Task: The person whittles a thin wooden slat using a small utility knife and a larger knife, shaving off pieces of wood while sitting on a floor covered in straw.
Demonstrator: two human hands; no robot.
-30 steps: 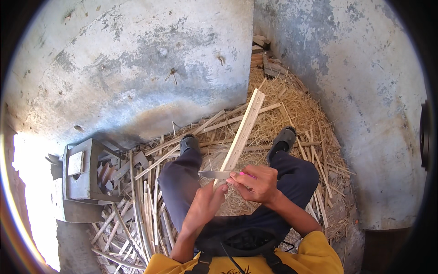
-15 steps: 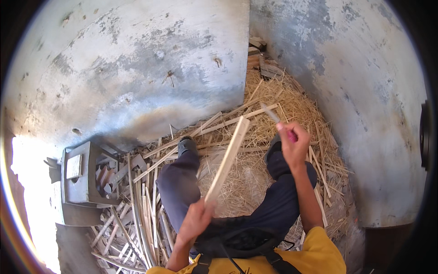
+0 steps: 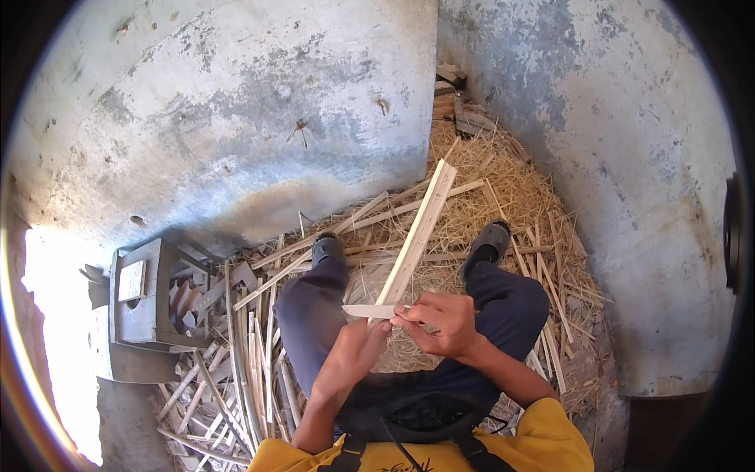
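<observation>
My left hand (image 3: pixel 358 348) is closed round the lower end of a long, pale wooden strip (image 3: pixel 419 233), which tilts up and away to the right. In my right hand (image 3: pixel 440 321) is a knife (image 3: pixel 368 311), its handle mostly hidden by my fingers. The blade lies across the strip just above my left hand and points left. Both hands are close together in front of my lap, between my spread knees.
Pale shavings (image 3: pixel 503 185) cover the floor ahead and to the right. Loose wooden strips (image 3: pixel 263 370) lie at my left, beside a grey wooden box (image 3: pixel 140 303). Worn, blue-grey walls (image 3: pixel 259 102) rise in front and at right (image 3: pixel 621 197). My shoes (image 3: pixel 489 244) rest among the strips.
My right hand has come down and left from above my right knee, bringing the knife onto the strip. The strip's far end has moved up and to the right.
</observation>
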